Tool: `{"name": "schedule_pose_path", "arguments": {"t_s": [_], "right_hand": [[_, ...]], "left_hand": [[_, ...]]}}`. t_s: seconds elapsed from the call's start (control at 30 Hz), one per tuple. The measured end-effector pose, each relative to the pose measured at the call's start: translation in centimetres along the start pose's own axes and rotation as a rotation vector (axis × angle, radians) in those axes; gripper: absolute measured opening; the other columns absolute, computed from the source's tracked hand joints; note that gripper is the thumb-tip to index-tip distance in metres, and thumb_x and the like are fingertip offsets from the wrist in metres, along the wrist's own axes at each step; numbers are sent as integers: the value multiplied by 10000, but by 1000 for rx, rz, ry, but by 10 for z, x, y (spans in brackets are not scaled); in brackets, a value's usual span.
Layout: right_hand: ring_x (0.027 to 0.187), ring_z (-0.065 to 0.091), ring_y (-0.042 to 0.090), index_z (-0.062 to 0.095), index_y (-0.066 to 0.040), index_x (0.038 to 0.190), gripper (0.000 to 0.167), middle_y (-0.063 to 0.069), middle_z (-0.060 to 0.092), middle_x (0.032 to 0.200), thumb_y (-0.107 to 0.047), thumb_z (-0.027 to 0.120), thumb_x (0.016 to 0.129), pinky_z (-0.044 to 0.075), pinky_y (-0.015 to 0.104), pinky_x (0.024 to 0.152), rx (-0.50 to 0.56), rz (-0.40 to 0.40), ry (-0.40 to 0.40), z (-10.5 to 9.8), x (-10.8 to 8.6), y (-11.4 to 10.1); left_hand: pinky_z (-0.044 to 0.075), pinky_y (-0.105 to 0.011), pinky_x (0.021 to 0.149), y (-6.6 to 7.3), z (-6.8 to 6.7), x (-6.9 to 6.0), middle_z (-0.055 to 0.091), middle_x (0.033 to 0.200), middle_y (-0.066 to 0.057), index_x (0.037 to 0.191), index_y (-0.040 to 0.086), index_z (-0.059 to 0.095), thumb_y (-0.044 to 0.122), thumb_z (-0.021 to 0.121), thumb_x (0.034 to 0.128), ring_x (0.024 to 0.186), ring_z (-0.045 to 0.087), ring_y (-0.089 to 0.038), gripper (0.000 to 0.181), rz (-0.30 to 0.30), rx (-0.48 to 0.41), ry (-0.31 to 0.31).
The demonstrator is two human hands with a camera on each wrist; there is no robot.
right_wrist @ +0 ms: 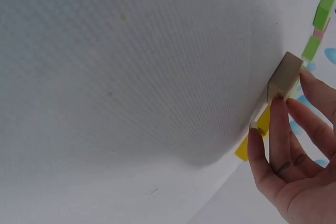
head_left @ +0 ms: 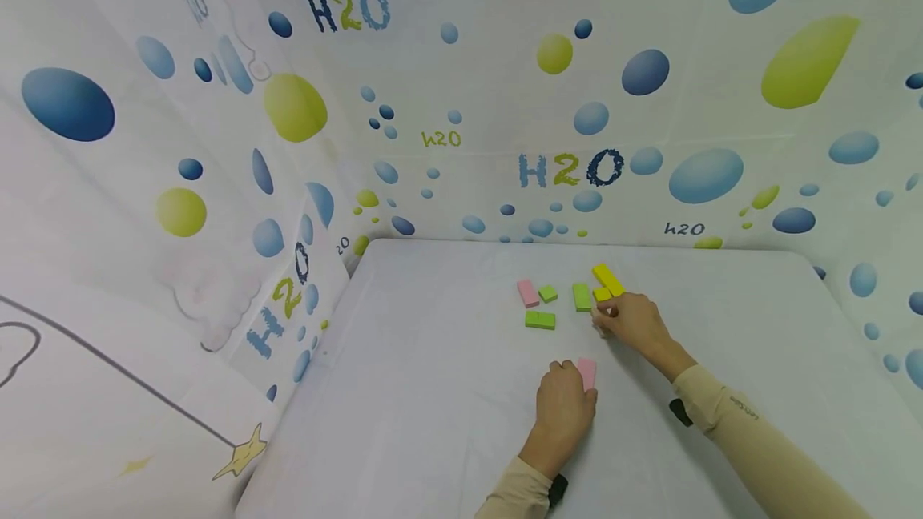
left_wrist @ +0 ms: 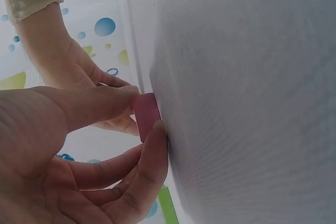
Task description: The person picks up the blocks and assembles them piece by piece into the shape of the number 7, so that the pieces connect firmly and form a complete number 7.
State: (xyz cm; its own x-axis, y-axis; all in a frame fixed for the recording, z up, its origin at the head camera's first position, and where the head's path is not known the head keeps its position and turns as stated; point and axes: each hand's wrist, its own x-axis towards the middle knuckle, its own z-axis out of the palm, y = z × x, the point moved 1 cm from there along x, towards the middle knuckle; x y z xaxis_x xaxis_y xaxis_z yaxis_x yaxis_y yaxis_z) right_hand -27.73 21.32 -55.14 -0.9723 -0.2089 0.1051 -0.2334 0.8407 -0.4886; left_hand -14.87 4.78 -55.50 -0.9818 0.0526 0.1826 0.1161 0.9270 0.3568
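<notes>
My left hand (head_left: 562, 411) pinches a pink block (head_left: 587, 373) at the near part of the table. In the left wrist view, the thumb and fingertips hold that block by its two ends, close to the white surface. Farther forward and to the right, my right hand (head_left: 638, 327) holds a plain wood-coloured block (right_wrist: 286, 72) between thumb and fingers. Just beyond the right fingertips lie a small yellow block (head_left: 602, 294) and a long yellow block (head_left: 608, 279). A green block (head_left: 582, 297) sits left of them. The right fingers mostly cover the wooden block in the head view.
Left of the right hand lie another pink block (head_left: 528, 293), a small green block (head_left: 548, 293) and a longer green piece (head_left: 540, 319). The white-covered table (head_left: 418, 391) ends at the back against a patterned curtain (head_left: 490, 86) with blue and green spots.
</notes>
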Motion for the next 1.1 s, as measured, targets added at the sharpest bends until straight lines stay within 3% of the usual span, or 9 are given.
{"name": "schedule_pose_path", "arguments": {"t_s": [0.57, 1.1], "right_hand": [[768, 654, 216, 784, -28, 1185, 321, 92, 765, 897, -234, 753, 942, 538, 395, 653, 1, 28, 2, -3, -3, 1], [790, 705, 263, 801, -19, 1118, 306, 109, 778, 907, -256, 776, 926, 566, 429, 670, -4, 31, 25, 0, -7, 0]], "left_hand": [[552, -308, 588, 1, -2, 1, 585, 756, -73, 893, 2, 686, 265, 892, 797, 681, 658, -224, 348, 15, 4, 8], [541, -306, 575, 0, 2, 0, 579, 742, -61, 873, 22, 680, 287, 901, 781, 655, 646, -215, 357, 21, 16, 32]]}}
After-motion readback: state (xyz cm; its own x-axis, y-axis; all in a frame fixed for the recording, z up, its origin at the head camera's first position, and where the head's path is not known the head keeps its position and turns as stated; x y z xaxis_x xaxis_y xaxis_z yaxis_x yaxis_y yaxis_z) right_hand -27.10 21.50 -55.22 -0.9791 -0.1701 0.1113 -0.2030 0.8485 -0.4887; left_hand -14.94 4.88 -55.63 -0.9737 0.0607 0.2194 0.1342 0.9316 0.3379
